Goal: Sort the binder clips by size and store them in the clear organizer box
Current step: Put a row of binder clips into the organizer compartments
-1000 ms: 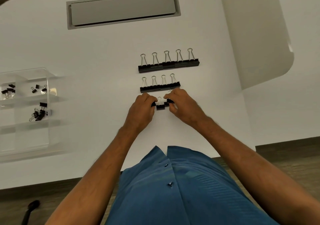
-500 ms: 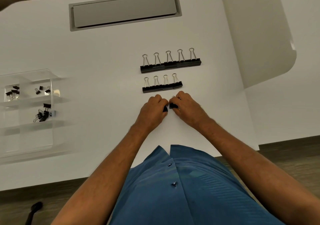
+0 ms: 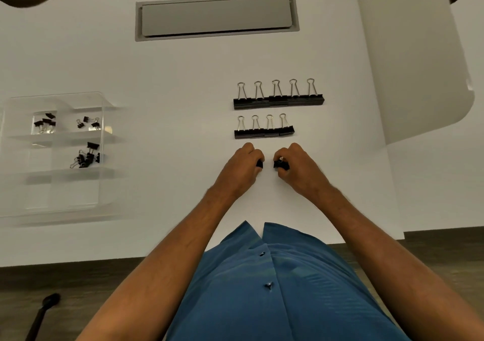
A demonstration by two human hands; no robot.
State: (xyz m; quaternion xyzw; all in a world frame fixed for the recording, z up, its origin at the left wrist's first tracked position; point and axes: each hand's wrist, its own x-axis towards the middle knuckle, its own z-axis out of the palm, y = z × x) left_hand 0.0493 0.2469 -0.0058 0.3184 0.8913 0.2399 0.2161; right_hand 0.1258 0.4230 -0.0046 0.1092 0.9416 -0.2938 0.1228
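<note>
Two small black binder clips are pinched just above the tabletop [image 3: 157, 60], one per hand. The left hand [image 3: 242, 166] has its grip clenched on a clip [image 3: 259, 164] at the fingertips; the right hand [image 3: 297, 166] has its grip clenched on another clip [image 3: 280, 165]. The two are held slightly apart.

Risks, judged from this view: small clips are mostly hidden under the fingers, so one could be dropped or flicked away if pressure slips off the smooth body. The row of four medium clips [image 3: 264, 132] lies just beyond the knuckles and could be knocked out of line by a careless lift. The organizer box [image 3: 15, 104] sits well apart at the left, so a long carry is needed, and a clip could be put in the wrong compartment, since three compartments already hold small black clips and sizes are hard to tell there.

Look of the clips: matte black bodies, silver wire handles. A row of five large clips [image 3: 279, 101] lies farther back, handles pointing away.
</note>
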